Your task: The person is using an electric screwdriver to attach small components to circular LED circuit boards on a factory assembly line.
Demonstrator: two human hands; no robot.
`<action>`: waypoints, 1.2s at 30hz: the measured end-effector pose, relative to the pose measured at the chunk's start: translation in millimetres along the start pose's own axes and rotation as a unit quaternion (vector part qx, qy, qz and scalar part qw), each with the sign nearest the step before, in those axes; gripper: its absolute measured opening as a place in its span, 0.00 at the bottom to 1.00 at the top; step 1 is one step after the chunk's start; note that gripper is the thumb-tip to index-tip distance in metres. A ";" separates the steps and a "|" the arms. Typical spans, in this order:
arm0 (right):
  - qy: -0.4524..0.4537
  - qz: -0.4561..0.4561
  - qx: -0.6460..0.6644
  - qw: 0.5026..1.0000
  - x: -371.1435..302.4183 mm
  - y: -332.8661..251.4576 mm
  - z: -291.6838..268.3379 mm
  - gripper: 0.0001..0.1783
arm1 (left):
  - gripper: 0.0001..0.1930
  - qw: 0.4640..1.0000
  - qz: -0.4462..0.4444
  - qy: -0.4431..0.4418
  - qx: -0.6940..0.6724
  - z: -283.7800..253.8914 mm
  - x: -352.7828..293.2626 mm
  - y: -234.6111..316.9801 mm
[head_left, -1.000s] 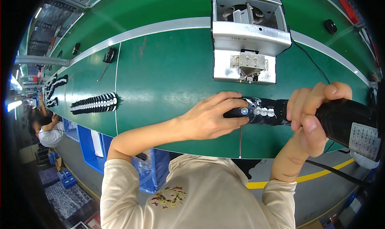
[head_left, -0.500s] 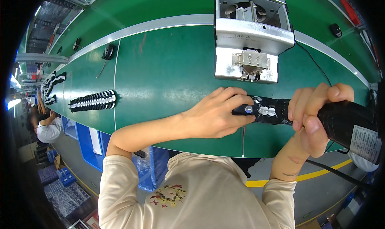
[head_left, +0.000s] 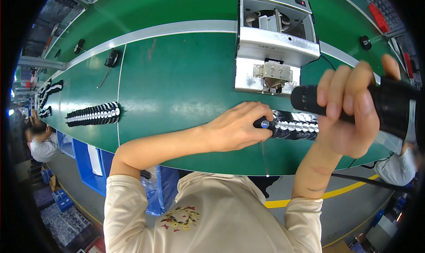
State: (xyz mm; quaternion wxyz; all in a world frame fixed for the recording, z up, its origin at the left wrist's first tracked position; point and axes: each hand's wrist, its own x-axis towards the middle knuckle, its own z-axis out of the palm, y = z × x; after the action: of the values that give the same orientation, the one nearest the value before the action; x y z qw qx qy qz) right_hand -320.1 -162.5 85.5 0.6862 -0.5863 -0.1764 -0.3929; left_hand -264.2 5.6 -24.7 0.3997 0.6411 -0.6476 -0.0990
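In my raised right hand (head_left: 347, 113) is a black tubular power tool (head_left: 392, 104); my fingers wrap round its narrower front part, which points left. My left hand (head_left: 241, 126) rests on the green table with its fingers bent round a small black piece with a blue disc (head_left: 264, 124). That piece sits at the left end of a row of overlapping black pieces with shiny silver-white discs (head_left: 294, 125). The front of the tool is up above the row, apart from it. A similar row of black-and-white pieces (head_left: 93, 114) lies farther left on the table.
A metal tabletop machine (head_left: 276, 44) stands beyond my hands. Small black parts with a wire (head_left: 111, 59) lie at the far left. Blue crates (head_left: 88, 164) stand below the table's near edge. A black cable (head_left: 372, 181) hangs at the right. Co-workers sit at both sides.
My right hand has lifted the black tool up off the row, uncovering more of its pieces. My left hand has stayed at the row's left end.
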 end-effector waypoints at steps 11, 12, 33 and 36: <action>0.023 0.076 -0.066 0.995 17.2 18.7 15.3 0.25 | 0.07 0.999 0.021 0.042 0.012 -7.3 -11.8 -4.9; 0.039 0.083 -0.093 0.991 17.1 17.1 17.7 0.24 | 0.06 0.998 0.030 0.045 0.009 -6.7 -10.7 -5.1; -0.063 0.132 -0.031 0.989 -31.6 5.0 9.7 0.26 | 0.08 0.997 0.037 0.062 0.019 -3.8 -17.8 -9.2; -0.034 0.135 -0.065 0.988 -37.9 7.1 15.5 0.25 | 0.09 0.998 0.033 0.046 0.021 -3.9 -17.7 -8.6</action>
State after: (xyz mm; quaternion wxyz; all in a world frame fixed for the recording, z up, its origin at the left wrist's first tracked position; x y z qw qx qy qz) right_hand -335.3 -135.3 58.0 0.6872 -0.6609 -0.0928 -0.2871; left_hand -257.8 21.8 -34.5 0.4181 0.6318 -0.6513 -0.0429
